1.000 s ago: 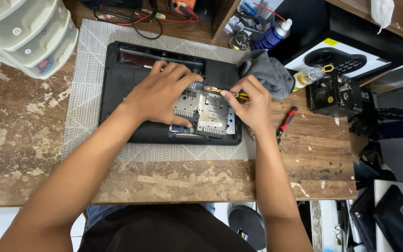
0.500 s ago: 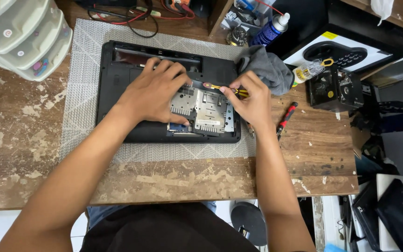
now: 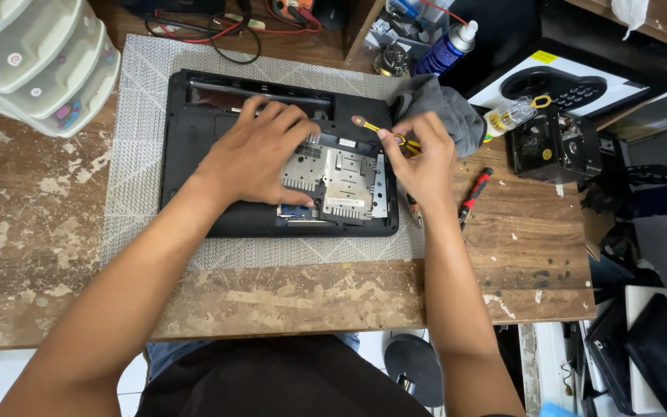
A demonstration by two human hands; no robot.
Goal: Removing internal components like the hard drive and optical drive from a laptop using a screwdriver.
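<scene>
Left hand [image 3: 260, 150] flat and spread open on the black laptop [image 3: 194, 154], lying upside down on the grey mat [image 3: 140, 116] with its metal inside [image 3: 341, 177] bare, fingers resting by the top edge and gripping nothing. Right hand [image 3: 422, 158] pinched shut on a small yellow screwdriver [image 3: 376, 130], tip end poking out left of the fingers, just above the laptop's upper right corner. Close by on the wooden table [image 3: 272, 297]: a grey cloth [image 3: 438, 108], a red tool [image 3: 475, 193], a blue spray can [image 3: 445, 50]
</scene>
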